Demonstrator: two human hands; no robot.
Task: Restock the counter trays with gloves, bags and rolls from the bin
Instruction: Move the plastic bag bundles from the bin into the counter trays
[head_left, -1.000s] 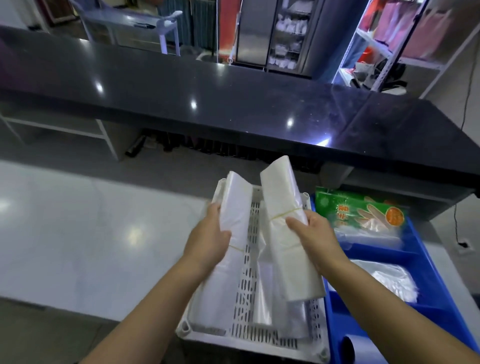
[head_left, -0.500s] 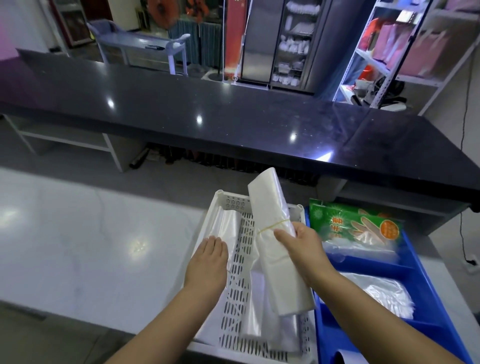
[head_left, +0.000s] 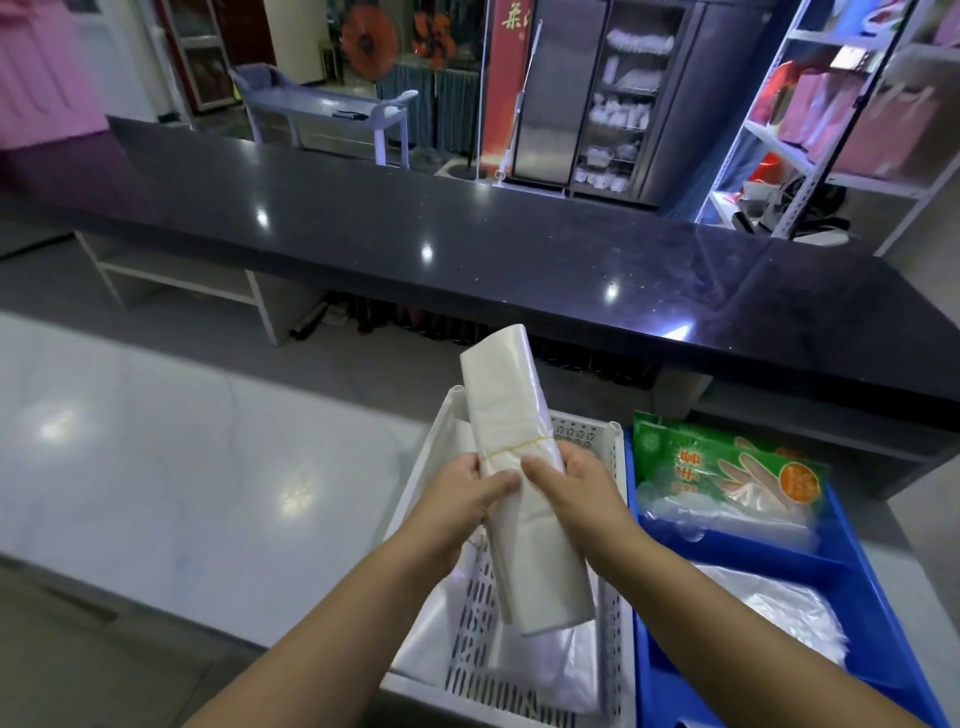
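Fingers (head_left: 536, 469) of the left hand (head_left: 460, 501) and right hand (head_left: 579, 493) curl round a bag bundle (head_left: 511, 402), gripping just below its rubber band (head_left: 519, 448). It looks like light, soft, slippery plastic, probably most secure held at the band. A tray (head_left: 587, 430) lies beneath the fingers, with a bin (head_left: 857, 566) to their right.

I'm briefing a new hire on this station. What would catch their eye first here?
Their eye would land first on the banded bundle of bags, gripped near its middle by the left hand and right hand above the white slotted tray. Next comes the green glove pack at the far end of the blue bin beside it. Behind runs a long glossy black counter.
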